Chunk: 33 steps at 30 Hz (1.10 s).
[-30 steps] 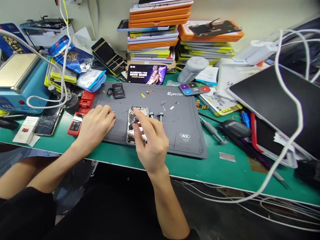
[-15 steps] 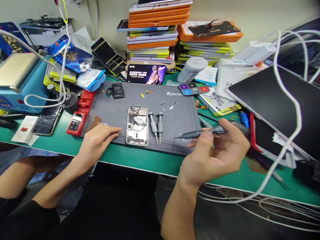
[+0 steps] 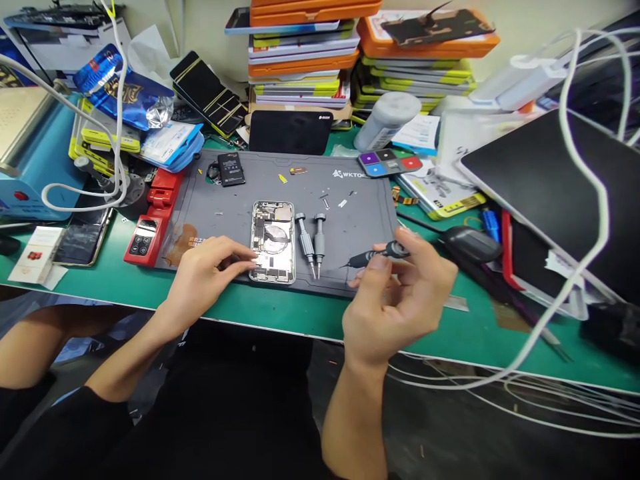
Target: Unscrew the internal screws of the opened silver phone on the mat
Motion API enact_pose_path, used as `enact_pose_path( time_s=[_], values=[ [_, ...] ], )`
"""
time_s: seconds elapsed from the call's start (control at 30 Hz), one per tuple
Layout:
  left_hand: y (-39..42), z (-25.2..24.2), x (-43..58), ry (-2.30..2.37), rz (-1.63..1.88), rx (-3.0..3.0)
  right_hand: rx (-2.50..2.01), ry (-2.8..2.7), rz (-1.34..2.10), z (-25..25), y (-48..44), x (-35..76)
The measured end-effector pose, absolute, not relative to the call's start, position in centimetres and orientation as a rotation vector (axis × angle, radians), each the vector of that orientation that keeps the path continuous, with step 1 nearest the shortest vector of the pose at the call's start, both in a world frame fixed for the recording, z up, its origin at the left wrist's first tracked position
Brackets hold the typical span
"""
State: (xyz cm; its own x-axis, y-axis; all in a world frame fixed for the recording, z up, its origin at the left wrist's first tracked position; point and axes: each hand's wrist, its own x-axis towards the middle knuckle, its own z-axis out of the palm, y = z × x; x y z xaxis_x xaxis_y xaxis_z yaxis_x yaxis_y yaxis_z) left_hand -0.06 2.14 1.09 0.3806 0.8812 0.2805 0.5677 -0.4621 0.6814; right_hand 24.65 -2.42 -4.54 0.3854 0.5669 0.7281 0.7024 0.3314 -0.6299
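An opened smartphone (image 3: 273, 241), its inner boards and round coil exposed, lies on the dark grey work mat (image 3: 220, 233). My left hand (image 3: 207, 273) has its thumb and index fingertips closed on the lower left edge of the phone. Held in the fingers of my right hand (image 3: 395, 297) is a dark screwdriver (image 3: 375, 255), its thin tip pointing left above the mat. Two grey screwdrivers, a left one (image 3: 305, 241) and a right one (image 3: 320, 243), lie side by side right of the phone. A black battery (image 3: 231, 169) rests at the mat's upper left.
Small loose parts (image 3: 326, 203) are scattered on the mat. A red device (image 3: 143, 240) stands at its left edge. Behind stand a dark-screened phone (image 3: 290, 132), stacked boxes (image 3: 303, 67) and a grey bottle (image 3: 387, 120). A white cable (image 3: 575, 280) hangs at right.
My left hand has moved right onto the phone's edge. My right hand has brought the screwdriver left, closer to the phone. The propped phone's screen has turned from a colourful picture to dark.
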Motion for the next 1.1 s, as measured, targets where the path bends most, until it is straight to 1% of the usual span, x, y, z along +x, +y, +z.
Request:
enact_pose_path(
  time_s=[0.1,0.23,0.67,1.1],
  values=[
    [2.0,1.2,0.4,1.287,0.862,2.154,-1.359,-1.209,-0.202,-3.7,-2.4,24.2],
    [2.0,1.3,0.7,1.240,0.858,2.194,-1.345,-1.209,-0.168,-3.1,-2.4,23.9],
    [2.5,2.1,0.8,1.303,0.692,2.223,-1.341,-1.197,-0.104,-3.1,-2.7,24.0],
    [1.9,1.9,0.3,1.270,0.750,2.266,-1.279,-1.238,-0.134,-2.9,-2.5,24.0]
  ],
)
